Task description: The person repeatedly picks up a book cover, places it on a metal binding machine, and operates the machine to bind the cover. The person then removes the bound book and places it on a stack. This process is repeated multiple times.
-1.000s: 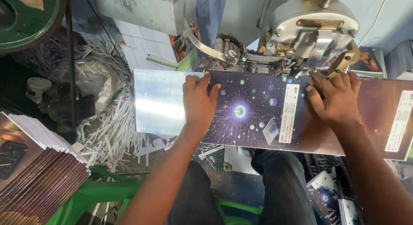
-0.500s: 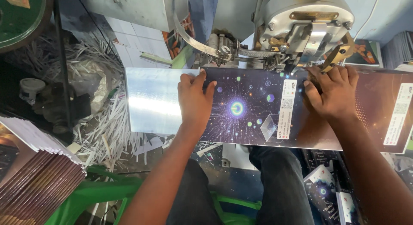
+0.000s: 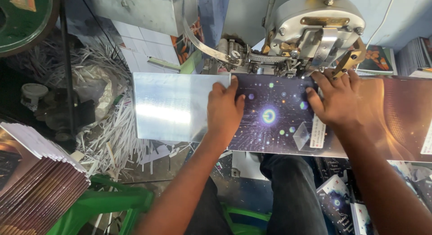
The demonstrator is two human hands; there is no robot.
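A long glossy printed cover sheet (image 3: pixel 274 122), dark with a starry pattern, lies flat under the head of a metal stitching machine (image 3: pixel 310 32). Its left end (image 3: pixel 173 109) glares white. My left hand (image 3: pixel 223 111) presses flat on the sheet left of the centre. My right hand (image 3: pixel 335 100) presses flat on it right under the machine head, fingertips near the brass parts. Neither hand grips anything.
A stack of bound booklets (image 3: pixel 36 181) leans at the lower left over a green plastic stool (image 3: pixel 112 201). Shredded paper strips (image 3: pixel 108 140) litter the floor at left. More printed booklets (image 3: pixel 342 203) lie below right, and stacks (image 3: pixel 416 55) stand at the far right.
The sheet has slid to the right under the machine head, and both hands have moved with it, staying flat on top.
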